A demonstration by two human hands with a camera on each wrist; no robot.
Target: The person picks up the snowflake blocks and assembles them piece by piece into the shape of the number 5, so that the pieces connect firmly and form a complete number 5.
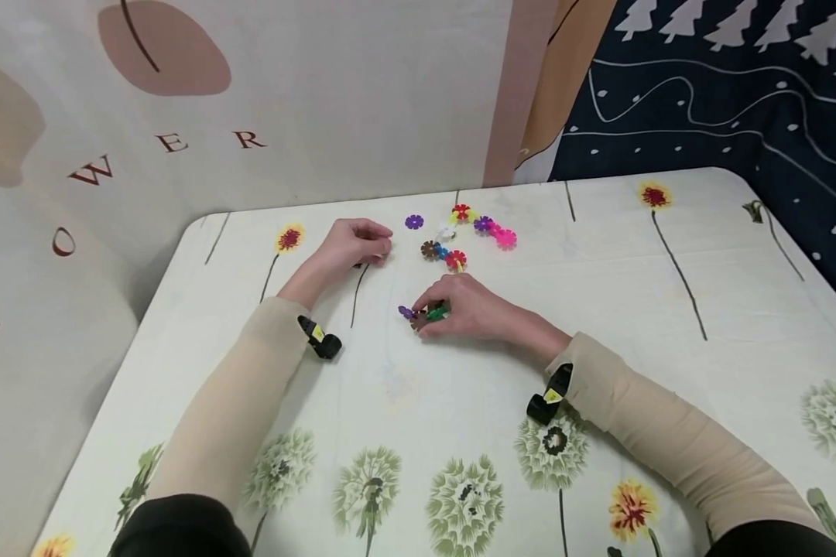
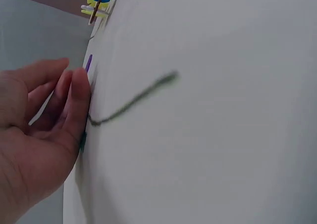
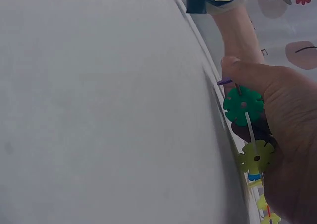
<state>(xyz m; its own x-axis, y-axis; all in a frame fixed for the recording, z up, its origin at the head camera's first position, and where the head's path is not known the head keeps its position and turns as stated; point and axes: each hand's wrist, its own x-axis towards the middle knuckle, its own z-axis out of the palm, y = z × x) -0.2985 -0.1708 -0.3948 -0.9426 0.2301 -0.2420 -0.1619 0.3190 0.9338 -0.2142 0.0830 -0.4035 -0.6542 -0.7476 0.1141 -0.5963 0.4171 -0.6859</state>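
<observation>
My right hand point(image 1: 470, 305) pinches a few joined, notched plastic discs just above the table. A green disc point(image 3: 243, 105) shows clearly in the right wrist view, and a purple disc point(image 1: 407, 312) juts out left of the fingertips. The hand hides part of these pieces. Farther back lies a curved chain of linked discs, with a brown disc point(image 1: 429, 249), a red disc point(image 1: 462, 212) and a pink disc point(image 1: 505, 238) among them. Whether the held pieces join this chain I cannot tell. My left hand point(image 1: 348, 249) rests at the table's left, fingers loosely bent, nothing visible between them.
A single purple disc point(image 1: 414, 222) lies apart, between the left hand and the chain. The white flower-printed tablecloth point(image 1: 404, 402) covers the table. Behind it hangs a pale printed curtain point(image 1: 362, 100), and a dark curtain point(image 1: 710, 108) hangs at the right.
</observation>
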